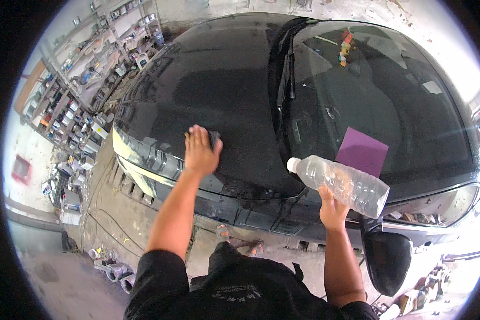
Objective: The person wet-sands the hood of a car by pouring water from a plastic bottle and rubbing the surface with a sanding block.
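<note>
My left hand (201,153) lies over a dark pad (215,140) on the black car hood (213,82), near its side edge. The pad shows between thumb and fingers; the palm hides the rest of it. In my right hand (334,209) is a clear plastic bottle (352,184) with a white cap, tilted so the cap points left. Whether liquid is inside I cannot tell. Just behind the bottle, a purple sheet (364,151), perhaps sandpaper, rests on the windshield (405,106). The hood looks wet in patches.
The side mirror (390,261) juts out near my right arm. Pale yellow patches (144,173) mark the car's front corner. Shelves (82,69) and several cans (72,128) line the left. A hose or cable (109,218) and pipe pieces (114,269) lie on the floor.
</note>
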Demonstrator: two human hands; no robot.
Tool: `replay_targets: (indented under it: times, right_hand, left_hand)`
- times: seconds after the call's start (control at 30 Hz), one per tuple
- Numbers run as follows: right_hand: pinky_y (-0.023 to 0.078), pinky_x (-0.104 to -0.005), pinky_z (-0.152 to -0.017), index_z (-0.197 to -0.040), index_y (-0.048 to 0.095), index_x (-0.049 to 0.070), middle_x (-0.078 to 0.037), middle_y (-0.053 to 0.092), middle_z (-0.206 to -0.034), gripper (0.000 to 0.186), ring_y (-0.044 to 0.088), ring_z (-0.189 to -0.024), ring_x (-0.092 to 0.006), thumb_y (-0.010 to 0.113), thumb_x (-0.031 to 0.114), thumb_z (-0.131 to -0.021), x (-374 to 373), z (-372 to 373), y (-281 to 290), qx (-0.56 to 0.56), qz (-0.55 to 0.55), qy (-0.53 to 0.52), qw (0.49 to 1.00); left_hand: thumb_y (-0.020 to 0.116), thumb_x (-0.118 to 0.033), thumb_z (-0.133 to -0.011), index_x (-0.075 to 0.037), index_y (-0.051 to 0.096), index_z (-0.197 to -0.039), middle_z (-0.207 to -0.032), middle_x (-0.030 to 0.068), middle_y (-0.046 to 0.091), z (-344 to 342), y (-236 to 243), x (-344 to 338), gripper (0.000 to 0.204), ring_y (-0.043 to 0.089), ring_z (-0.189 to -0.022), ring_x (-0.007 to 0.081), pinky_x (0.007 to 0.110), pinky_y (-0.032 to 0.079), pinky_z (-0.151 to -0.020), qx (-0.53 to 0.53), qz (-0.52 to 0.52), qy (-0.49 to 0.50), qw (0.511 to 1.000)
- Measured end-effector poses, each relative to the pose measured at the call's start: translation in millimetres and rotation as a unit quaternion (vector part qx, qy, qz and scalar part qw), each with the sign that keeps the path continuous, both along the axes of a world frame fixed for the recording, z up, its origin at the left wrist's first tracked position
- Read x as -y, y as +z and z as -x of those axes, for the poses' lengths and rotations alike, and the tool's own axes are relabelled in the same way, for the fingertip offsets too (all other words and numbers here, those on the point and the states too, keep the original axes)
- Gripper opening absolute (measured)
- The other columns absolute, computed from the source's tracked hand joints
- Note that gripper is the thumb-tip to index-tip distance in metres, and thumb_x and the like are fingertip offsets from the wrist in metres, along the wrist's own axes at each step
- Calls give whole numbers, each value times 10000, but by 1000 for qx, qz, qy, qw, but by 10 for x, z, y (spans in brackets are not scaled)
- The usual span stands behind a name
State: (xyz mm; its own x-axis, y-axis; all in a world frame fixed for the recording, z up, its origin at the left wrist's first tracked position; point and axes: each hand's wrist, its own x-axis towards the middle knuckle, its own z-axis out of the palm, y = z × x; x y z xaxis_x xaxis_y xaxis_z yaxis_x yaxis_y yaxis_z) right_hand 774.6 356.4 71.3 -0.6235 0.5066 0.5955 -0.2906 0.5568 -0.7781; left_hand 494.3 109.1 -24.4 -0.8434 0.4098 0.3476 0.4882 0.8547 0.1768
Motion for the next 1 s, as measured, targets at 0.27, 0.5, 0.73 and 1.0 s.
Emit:
replay_targets:
  times: [0.27, 0.5, 0.73, 1.0]
  right_hand:
    - [443, -393, -950, -1198, 590, -14, -133, 618, -1165, 388, 585, -1060, -252, 711, 200, -898, 118, 331, -103, 14, -3, -34, 999]
    - [441, -402, -952, -1202, 580, -17, -140, 617, -1159, 404, 589, -1059, -263, 711, 188, -879, 370, 623, 95, 50, -89, -78, 992]
    - [446, -398, -949, -1204, 578, -17, -135, 613, -1170, 394, 591, -1055, -259, 713, 184, -893, 536, 998, 33, 29, 11, -57, 998]
    - [448, -413, -959, -1208, 575, -19, -140, 632, -1123, 436, 593, -1064, -269, 735, 219, -880, 512, 972, 88, 39, -84, -70, 993]
  left_hand:
    - [608, -422, -900, 126, 335, -1405, -1488, 327, 327, -1043, 410, -1155, 794, 303, -1410, 452, 508, 217, -1187, -7, -87, -308, 947]
    - [435, -452, -995, 106, 256, -1478, -1567, 278, 235, 755, 170, 162, 760, 180, -1478, 399, 486, 121, -1213, 108, -16, 14, 994]
    - [500, -457, -956, 107, 304, -1453, -1542, 285, 277, -165, 268, -899, 778, 205, -1462, 419, 477, 132, -1215, 30, -25, -196, 980]
    - [470, -464, -975, 97, 292, -1466, -1561, 282, 245, 549, 160, 75, 767, 173, -1485, 399, 491, 94, -1222, 53, -29, -98, 993]
